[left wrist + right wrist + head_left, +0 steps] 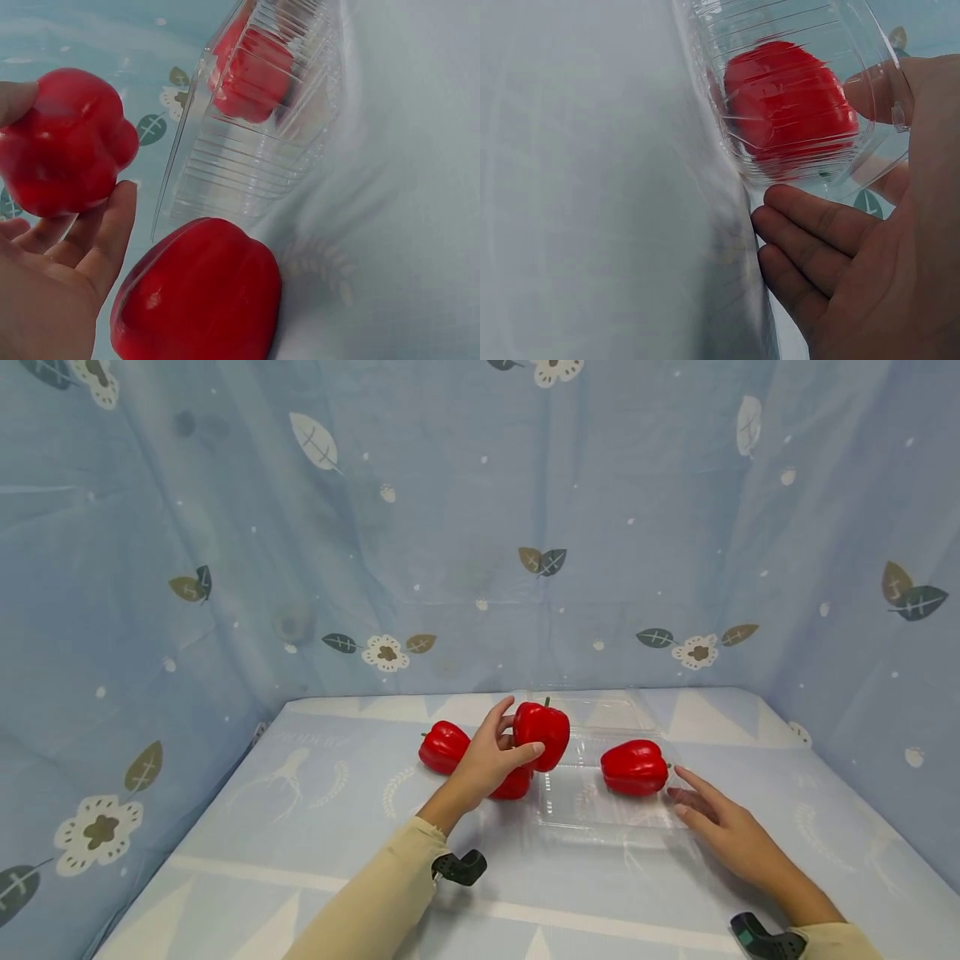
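My left hand point(506, 739) holds a red bell pepper point(542, 732) point(64, 142) between thumb and fingers, lifted just left of a clear plastic clamshell box point(592, 822) point(247, 161). Inside the box lies another red pepper point(633, 767) point(787, 101). My right hand point(693, 797) point(821, 247) is flat, its straight fingers touching the box's right side. A third pepper point(442, 747) lies on the table to the left. A fourth point(513, 787) point(199, 292) sits under my left hand, close against the box's edge.
The box's clear lid point(592, 710) lies open toward the back. A pale blue patterned cloth point(300, 827) covers the table, and blue leaf-print curtains point(225, 568) close in the back and both sides. A black wrist mount point(461, 867) sits on each sleeve.
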A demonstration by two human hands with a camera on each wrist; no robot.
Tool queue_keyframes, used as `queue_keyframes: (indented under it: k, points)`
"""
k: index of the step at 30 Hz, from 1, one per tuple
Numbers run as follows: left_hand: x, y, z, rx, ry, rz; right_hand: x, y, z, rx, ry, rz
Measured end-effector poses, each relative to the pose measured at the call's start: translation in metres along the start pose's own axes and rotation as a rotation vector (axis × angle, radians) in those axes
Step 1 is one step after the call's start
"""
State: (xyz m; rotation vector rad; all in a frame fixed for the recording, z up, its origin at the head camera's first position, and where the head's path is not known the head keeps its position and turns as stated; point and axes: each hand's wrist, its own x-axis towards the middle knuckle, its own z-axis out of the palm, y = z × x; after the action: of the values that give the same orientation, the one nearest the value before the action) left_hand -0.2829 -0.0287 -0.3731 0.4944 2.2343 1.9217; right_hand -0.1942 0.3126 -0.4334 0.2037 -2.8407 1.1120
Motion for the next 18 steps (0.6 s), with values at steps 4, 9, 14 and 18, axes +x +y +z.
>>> queue_keyframes:
  k: [4,9,14,18]
  points:
    - [0.001,0.0,0.001,0.016,0.007,0.009,0.001,-0.001,0.001,0.012,-0.004,0.0]
    - [0.003,-0.001,0.004,0.047,-0.008,0.036,0.0,0.0,0.002,0.006,-0.003,-0.008]
    - [0.007,0.001,0.007,0.097,-0.015,0.061,0.001,-0.001,0.001,0.004,0.004,0.005]
    - [0.01,0.003,0.009,0.133,0.004,0.058,0.001,-0.001,0.0,0.002,-0.001,0.013]
